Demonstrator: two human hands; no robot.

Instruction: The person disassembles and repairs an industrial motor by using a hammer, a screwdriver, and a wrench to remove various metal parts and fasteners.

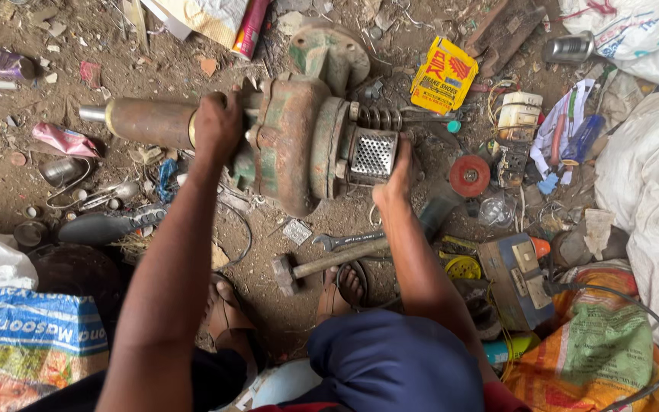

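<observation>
**Heavy old pump held at both ends above bare toes**

A big rusty green pump (299, 141) is held on the dirt floor (9, 191), just in front of the person's feet. It is round and heavy, so a roll is likely if either grip slips. A roll toward the body would bring it onto the sandalled toes (341, 286), which lie right under the right arm. The hammer (329, 262) and the spanner (348, 240) are left loose on the ground between the pump and the feet, and they could be knocked or stepped on.

The metal mesh cover (374, 155) at the pump's end has thin edges. The right hand (397, 179) is pressed against it, so a cut could be caused if the hand slides. The rust and dirt may also make the metal hard to hold.

The left hand (216, 126) is closed around the brown shaft pipe (143, 120), close to where it meets the pump body. The arm is stretched long and almost straight from the body. The knuckles are turned up.

The right hand is set beside the mesh cover, with the thumb up along its edge. Whether the fingers are wrapped round it cannot be told, as they are hidden behind the hand. The right arm is bent a little and kept closer to the body than the left one.
</observation>
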